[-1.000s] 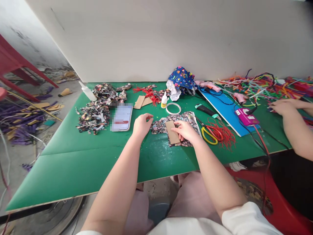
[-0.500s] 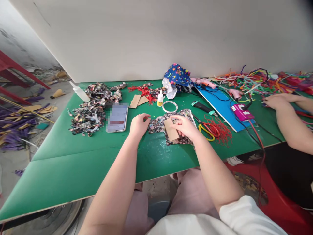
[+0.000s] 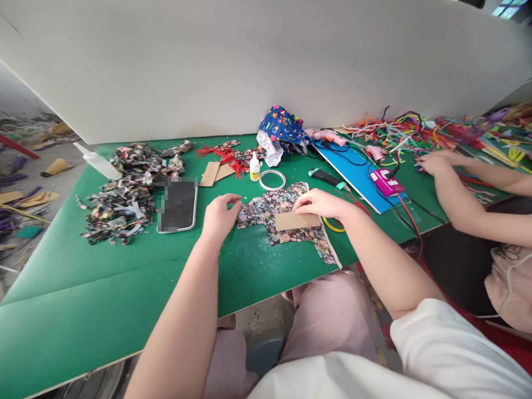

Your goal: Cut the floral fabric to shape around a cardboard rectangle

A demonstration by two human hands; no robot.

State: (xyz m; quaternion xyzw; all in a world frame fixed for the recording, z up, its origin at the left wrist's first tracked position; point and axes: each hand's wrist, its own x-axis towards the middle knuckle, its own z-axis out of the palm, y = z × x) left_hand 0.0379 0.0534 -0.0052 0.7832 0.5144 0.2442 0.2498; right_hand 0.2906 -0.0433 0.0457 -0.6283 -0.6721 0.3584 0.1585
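A flat piece of black floral fabric point(image 3: 286, 238) lies on the green table in front of me. On it lies a tan cardboard strip point(image 3: 293, 222), lengthwise from left to right. My right hand point(image 3: 322, 204) has its fingertips closed on the strip's upper edge. At the fabric's narrow left end is my left hand point(image 3: 220, 217), fingers curled and thumb close to the index finger; anything between them is too small to make out. Under my right wrist show yellow-handled scissors point(image 3: 332, 225), partly covered. A white ring point(image 3: 272, 180) sits just behind the fabric.
Glue bottle point(image 3: 254, 167), cardboard pieces point(image 3: 211, 174), box cutter point(image 3: 328, 178) and blue board point(image 3: 349, 172) lie behind. Left are a phone point(image 3: 189, 205) and fabric scraps point(image 3: 120, 205). A co-worker's hand point(image 3: 434, 162) works right, near a corded magenta box point(image 3: 386, 182).
The cardboard strip has turned from steeply slanted to lying lengthwise on the fabric. The fabric's right side now spreads toward the table's front edge. The view has shifted to the right.
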